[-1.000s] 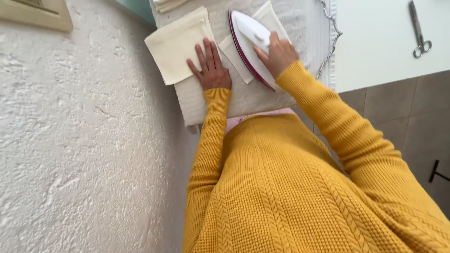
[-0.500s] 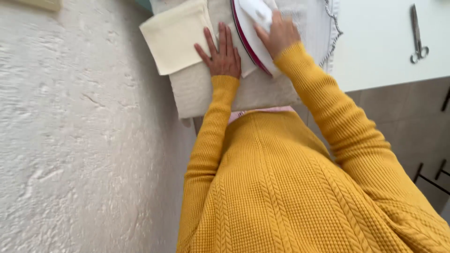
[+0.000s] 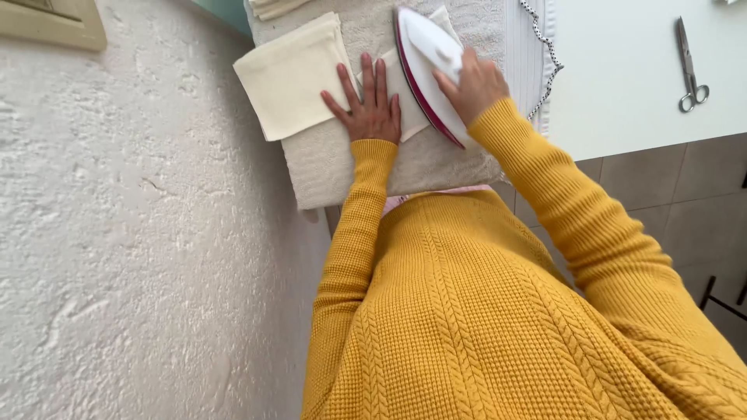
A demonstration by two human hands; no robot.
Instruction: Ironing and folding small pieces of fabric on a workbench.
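My right hand (image 3: 476, 84) grips the handle of a white iron with a dark red edge (image 3: 420, 58), which rests on a small cream cloth piece (image 3: 405, 97). My left hand (image 3: 369, 101) lies flat with fingers spread, pressing the near end of that piece onto the pale towel-covered ironing surface (image 3: 342, 167). A folded cream cloth (image 3: 288, 74) lies to the left of my left hand, hanging over the surface's edge. Both arms wear mustard knitted sleeves.
A rough white wall (image 3: 132, 233) runs along the left. A white table (image 3: 622, 78) stands at the right with scissors (image 3: 688, 62) on it. Black-and-white cord (image 3: 545, 54) trails along the towel's right edge. Grey floor tiles (image 3: 669, 210) show below.
My left hand has slid right, from the folded cloth's edge to beside the iron. The iron has shifted slightly forward and back. The view has bobbed.
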